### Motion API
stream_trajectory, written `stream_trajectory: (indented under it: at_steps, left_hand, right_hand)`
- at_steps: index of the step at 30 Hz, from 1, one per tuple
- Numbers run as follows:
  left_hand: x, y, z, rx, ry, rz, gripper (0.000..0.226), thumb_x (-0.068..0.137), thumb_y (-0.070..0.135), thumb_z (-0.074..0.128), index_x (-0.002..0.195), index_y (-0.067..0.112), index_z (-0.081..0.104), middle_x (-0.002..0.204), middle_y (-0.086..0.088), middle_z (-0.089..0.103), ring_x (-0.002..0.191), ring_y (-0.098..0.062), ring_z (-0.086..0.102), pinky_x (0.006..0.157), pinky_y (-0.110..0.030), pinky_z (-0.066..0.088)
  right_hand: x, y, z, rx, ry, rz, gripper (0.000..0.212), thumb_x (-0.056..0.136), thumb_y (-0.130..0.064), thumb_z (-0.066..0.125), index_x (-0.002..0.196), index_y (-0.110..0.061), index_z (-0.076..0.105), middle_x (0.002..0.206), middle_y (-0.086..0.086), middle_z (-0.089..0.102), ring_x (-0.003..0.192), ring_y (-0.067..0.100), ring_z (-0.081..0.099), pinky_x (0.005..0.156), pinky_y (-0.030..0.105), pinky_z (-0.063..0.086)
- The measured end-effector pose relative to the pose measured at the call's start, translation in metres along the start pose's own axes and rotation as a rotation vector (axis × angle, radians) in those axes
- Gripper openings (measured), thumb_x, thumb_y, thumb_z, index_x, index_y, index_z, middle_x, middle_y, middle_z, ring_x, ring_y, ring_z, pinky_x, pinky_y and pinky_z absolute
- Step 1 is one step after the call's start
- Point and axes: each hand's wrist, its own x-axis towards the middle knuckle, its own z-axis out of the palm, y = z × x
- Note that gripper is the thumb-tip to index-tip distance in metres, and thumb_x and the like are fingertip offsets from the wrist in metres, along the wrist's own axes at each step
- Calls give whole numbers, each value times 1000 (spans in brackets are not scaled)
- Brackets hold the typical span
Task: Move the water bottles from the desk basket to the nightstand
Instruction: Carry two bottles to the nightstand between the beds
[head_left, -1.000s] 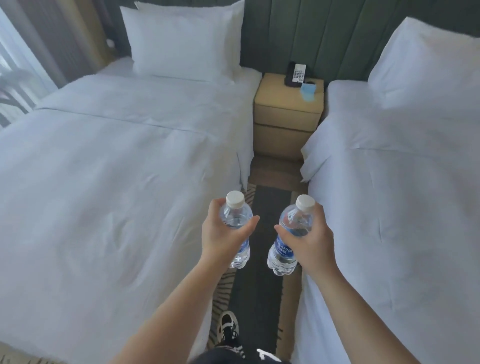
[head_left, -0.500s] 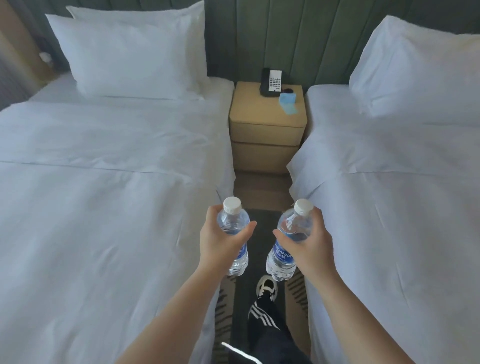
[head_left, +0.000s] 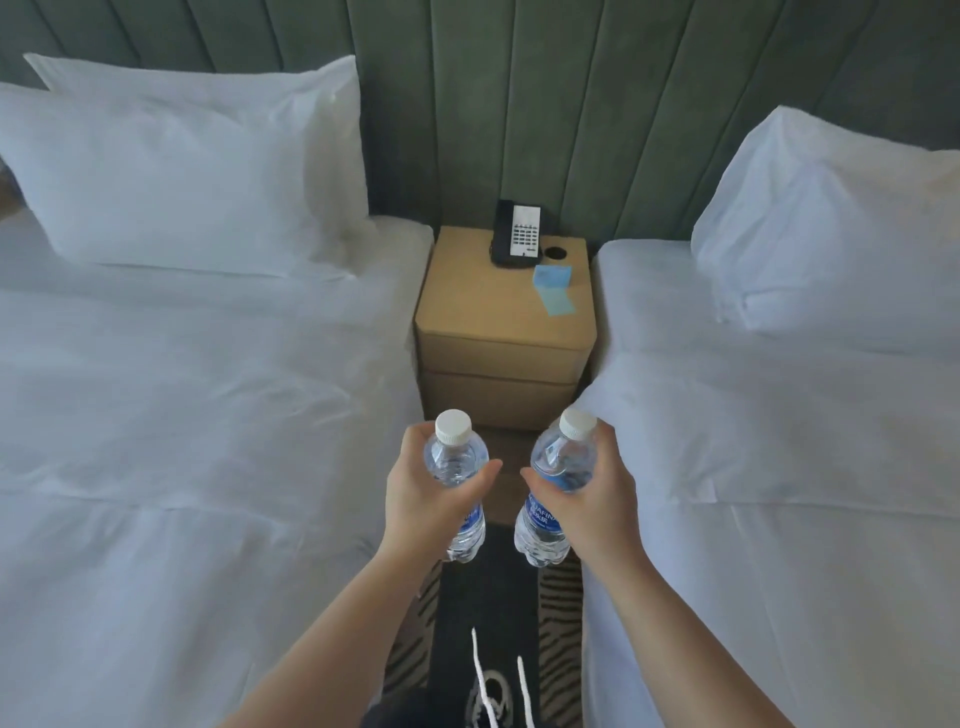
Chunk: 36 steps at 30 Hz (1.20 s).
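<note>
I carry one bottle in my left hand (head_left: 431, 499) and one in my right hand (head_left: 587, 499), fingers wrapped around each; next, set both on the nightstand (head_left: 488, 306) free front.

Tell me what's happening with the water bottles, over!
Left hand holding one bottle, right hand holding the other bottle. Nightstand ahead, not reached. Phone and blue paper on top; front left bare.

A single head-worn wide-angle camera looks forward and down the aisle between two beds, facing the nightstand (head_left: 506, 306) ahead, with both forearms close beneath the lens.
</note>
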Motion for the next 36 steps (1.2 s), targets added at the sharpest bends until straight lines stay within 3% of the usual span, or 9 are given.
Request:
stream_trajectory:
  at_steps: [6,9,14,18,22,24,28,32,36]
  left_hand:
    - [98,1,30,-46,37,-62,57,55,51,82,101,36,52,90,15,66,83,-1,65,72,-28,52]
    - [152,-3,41,-46,56,-82,57,54,54,81,101,37,53,89,19,66,84,0,64,75,-29,52]
    - [261,-8,59,-65,91,-106,59,55,54,82,104,36,53,92,19,66,88,-2,64,80,-35,55]
    - [364,-9,70,-83,91,-118,63,55,52,81,107,30,53,96,12,68,90,-7,66,82,-41,56]
    - [458,-7,74,-61,85,-121,68,55,55,81,111,33,49,100,15,65,93,-5,64,81,-33,54]
    - [499,-8,77,-41,73,-128,67,60,49,84,113,33,47,103,13,64,95,-8,63,80,-29,53]
    - [573,-16,86,29,72,-141,66,64,39,86,116,32,45,107,8,62,97,-14,62,74,-21,49]
    - [636,-35,97,127,40,-154,67,64,42,86,118,31,47,110,6,62,102,-18,57,81,-35,51]
    - [687,-54,106,158,5,-204,69,61,47,85,117,32,48,106,9,61,97,-14,57,62,-14,45]
  right_hand:
    - [96,18,26,13,-24,23,69,66,-36,84,118,-44,40,113,-14,60,101,6,60,80,18,52]
    - [147,27,44,15,-46,38,67,65,-37,84,108,-57,37,105,-24,59,97,-2,59,74,8,45]
    - [248,43,87,34,-63,68,66,64,-35,85,117,-37,46,108,-15,62,98,1,60,78,12,47]
    - [346,48,129,44,-93,59,64,64,-32,85,115,-35,46,104,-19,63,96,-4,60,77,8,46]
    - [437,50,168,4,-118,54,61,65,-27,84,113,-32,47,104,-12,65,96,-3,62,78,12,49]
    - [474,52,183,-23,-113,46,64,65,-28,85,113,-37,45,105,-13,63,99,-6,59,78,6,44]
    - [530,61,210,-33,-122,109,65,64,-37,85,112,-44,43,104,-20,61,98,-9,58,75,10,44]
    - [578,81,239,-26,-126,165,64,62,-39,86,113,-31,48,105,-10,64,97,4,62,81,21,48]
    - [623,104,271,6,-144,219,65,62,-37,86,115,-28,51,103,-12,65,95,1,61,83,21,49]
